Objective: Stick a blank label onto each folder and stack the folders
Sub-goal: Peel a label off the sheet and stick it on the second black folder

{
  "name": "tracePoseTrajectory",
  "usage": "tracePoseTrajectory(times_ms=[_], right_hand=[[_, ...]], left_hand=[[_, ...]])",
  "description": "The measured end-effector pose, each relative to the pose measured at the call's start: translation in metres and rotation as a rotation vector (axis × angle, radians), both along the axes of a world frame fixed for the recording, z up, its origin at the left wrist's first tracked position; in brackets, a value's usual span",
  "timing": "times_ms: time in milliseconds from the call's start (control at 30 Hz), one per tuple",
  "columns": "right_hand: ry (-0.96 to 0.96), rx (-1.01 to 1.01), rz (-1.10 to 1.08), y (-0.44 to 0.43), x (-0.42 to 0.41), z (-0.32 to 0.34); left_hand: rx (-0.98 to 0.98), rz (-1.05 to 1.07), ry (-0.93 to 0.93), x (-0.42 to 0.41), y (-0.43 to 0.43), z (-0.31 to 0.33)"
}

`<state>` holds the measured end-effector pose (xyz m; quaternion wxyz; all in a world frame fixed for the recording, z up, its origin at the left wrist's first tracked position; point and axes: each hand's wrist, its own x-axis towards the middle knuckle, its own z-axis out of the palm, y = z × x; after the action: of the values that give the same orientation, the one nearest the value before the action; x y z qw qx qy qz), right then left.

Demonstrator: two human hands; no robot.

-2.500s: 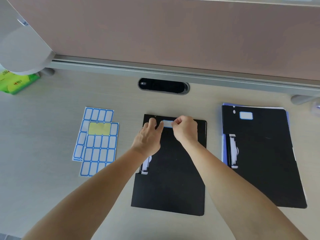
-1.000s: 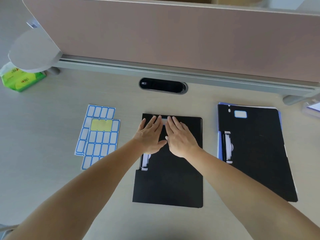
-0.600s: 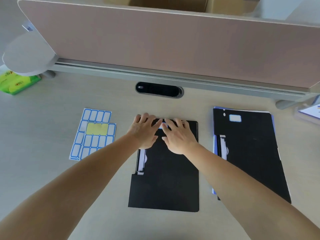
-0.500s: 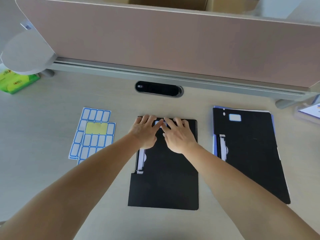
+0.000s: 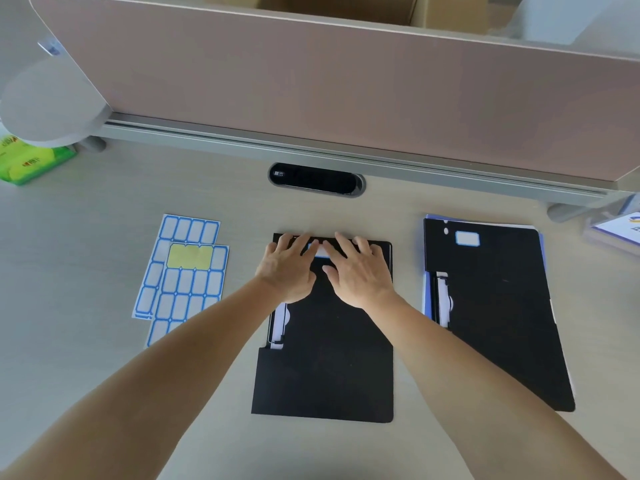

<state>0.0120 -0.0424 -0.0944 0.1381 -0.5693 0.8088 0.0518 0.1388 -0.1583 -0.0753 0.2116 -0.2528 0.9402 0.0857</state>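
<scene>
Black folder lies flat mid-desk, w/ both hands on its top edge. Change vs 2.5 s ago: then the label was pinched betw. thumbs and forefingers of both hands, just above the cover; now it's down on the cover and only a sliver of white w/ blue border shows betw. the fingers. Left hand and right hand are both flat, fingers spread, palms down, gripping nothing, pressing on the label and the folder around it. Over the last sec the fingers have spread outward from the centre, so prob. the smoothing stroke.

Meaning for task: sticking step on this folder looks basically done; can't tell if corners are fully down, fingers cover them. Next likely = lift hands, move folder onto the stack at right, whose top black folder already wears its own label near the top edge. Label sheets lie well left of the folder, one patch of bare yellow backing where labels are gone.
</scene>
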Motion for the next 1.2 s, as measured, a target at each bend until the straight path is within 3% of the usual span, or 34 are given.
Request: tracePoseTrajectory(times_ms=[400, 1200], right_hand=[[-0.080, -0.014, 0.082, 0.025, 0.003, -0.010], [0.043, 0.047, -0.011, -0.005, 0.017, 0.004]], left_hand=[[0.166, -0.063, 0.001, 0.032, -0.004, -0.010], [-0.041, -0.003, -0.033, 0.013, -0.002, -0.002]])
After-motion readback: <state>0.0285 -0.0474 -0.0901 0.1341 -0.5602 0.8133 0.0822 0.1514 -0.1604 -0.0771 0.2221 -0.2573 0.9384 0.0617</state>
